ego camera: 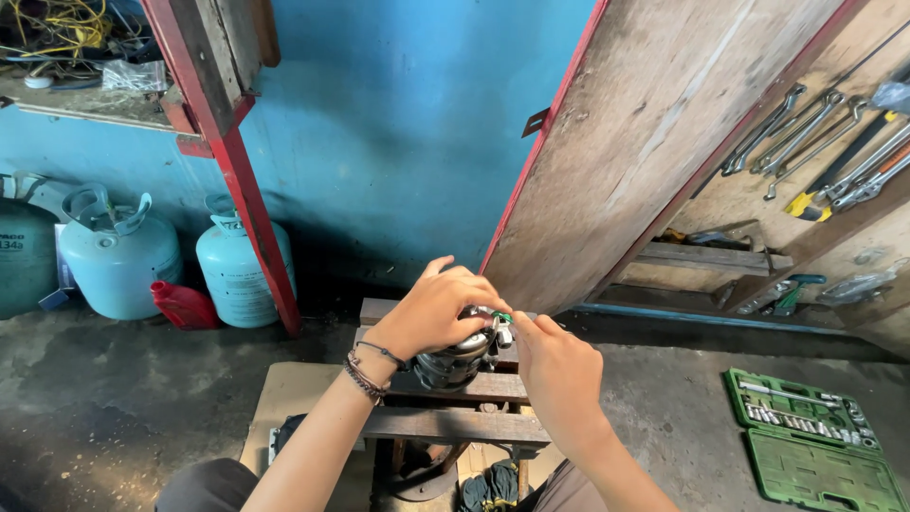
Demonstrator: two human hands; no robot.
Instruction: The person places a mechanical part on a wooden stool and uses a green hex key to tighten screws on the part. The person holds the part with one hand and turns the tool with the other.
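**Both hands on a metal part at the wooden stand**

Looking down from the head cam here. There's a round, grey metal part [455, 358], some kind of compressor-looking lump, sitting on top of a small wooden stand [455, 424] right in the middle of the shot. The left hand [436, 311] is draped over the top of it, fingers curled down and around the far side, so it's holding the part steady. A couple of bracelets [368, 368] sit on that wrist.

The right hand [559, 370] comes in from the right side, touching the part's near-right edge. Thumb and forefinger are pinched narrow on something small and green [503, 319] at the top of the part. Can't tell what that bit is, it's too tiny and half hidden by the fingers.

Stuff around it:
- Two pale blue gas cylinders [118, 256] stand against the blue wall [379, 123] on the left, with a red jug [185, 305] lying between them.
- A red-painted wooden post [232, 161] leans across in front of the cylinders.
- On the floor to the right, well apart from the stand, there's an open green socket set [815, 436].
- A row of spanners [806, 128] hangs on the wooden board at upper right.
- Dark gloves [491, 485] lie under the stand, near the person's knees.

Floor is grubby concrete [114, 417].
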